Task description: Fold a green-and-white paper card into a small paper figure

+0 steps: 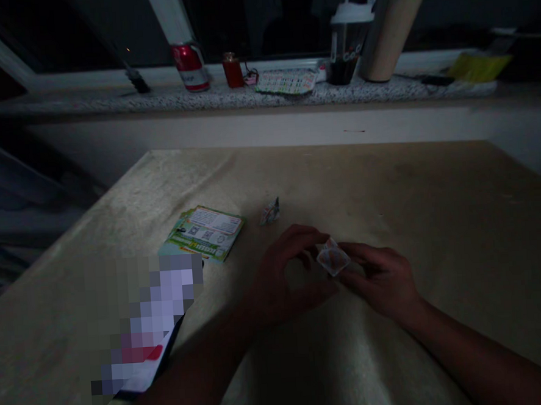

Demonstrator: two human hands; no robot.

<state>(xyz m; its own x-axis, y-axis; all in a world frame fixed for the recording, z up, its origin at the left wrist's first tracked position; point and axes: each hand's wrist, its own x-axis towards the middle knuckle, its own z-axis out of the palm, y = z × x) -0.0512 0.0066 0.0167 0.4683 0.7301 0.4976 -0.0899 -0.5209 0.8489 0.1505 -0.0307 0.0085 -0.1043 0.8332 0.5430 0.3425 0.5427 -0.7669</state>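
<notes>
A small diamond-shaped piece (333,257) with pale edges and a faint reddish print is held just above the table; its material is too dark to tell. My right hand (381,275) pinches it from the right between thumb and fingers. Curved around its left side is my left hand (286,272), the index fingertip at the piece's upper corner and the thumb apart below it. Beyond my left hand, a small crumpled or folded printed piece (270,211) stands on the table. To the left lies a flat green-and-white printed packet (208,231).
A phone (159,331) with a lit, blurred screen lies on the table (365,178) beside my left forearm. Along the granite windowsill (232,98) stand a red can (190,67), a small red jar (232,70), a blister pack (286,82), a lidded cup (346,45) and a cardboard tube (391,30).
</notes>
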